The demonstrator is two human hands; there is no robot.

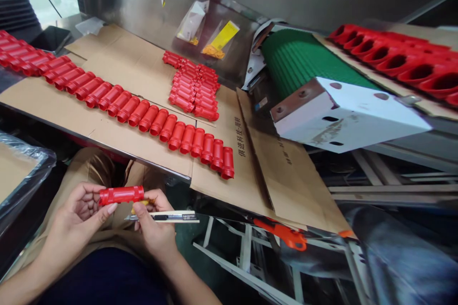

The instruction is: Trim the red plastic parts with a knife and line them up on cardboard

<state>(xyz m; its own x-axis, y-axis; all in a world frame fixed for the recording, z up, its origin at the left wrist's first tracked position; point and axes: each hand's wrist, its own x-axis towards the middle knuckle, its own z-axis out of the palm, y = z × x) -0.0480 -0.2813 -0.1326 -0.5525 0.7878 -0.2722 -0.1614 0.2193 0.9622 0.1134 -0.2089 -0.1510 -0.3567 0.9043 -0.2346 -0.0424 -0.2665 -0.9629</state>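
Above my lap, my left hand (84, 212) grips one end of a red plastic tube (123, 194) between thumb and fingers; the tube lies roughly level. My right hand (155, 228) is closed around a utility knife (173, 217), its blade pointing left just below the tube. Something small and yellow-orange (141, 206) shows at the right fingertips, partly hidden, perhaps a finger cot. A long row of similar red tubes (143, 116) lies side by side on the cardboard in front of me. Behind it sits a smaller stack of red tubes (195, 88).
A green conveyor belt (304, 62) with a white metal end (350, 114) stands at the right, with more red tubes (397, 59) beside it. Orange-handled scissors (286, 234) hang at the cardboard's near edge. Two small plastic bags (220, 40) and a phone (52, 38) lie farther back.
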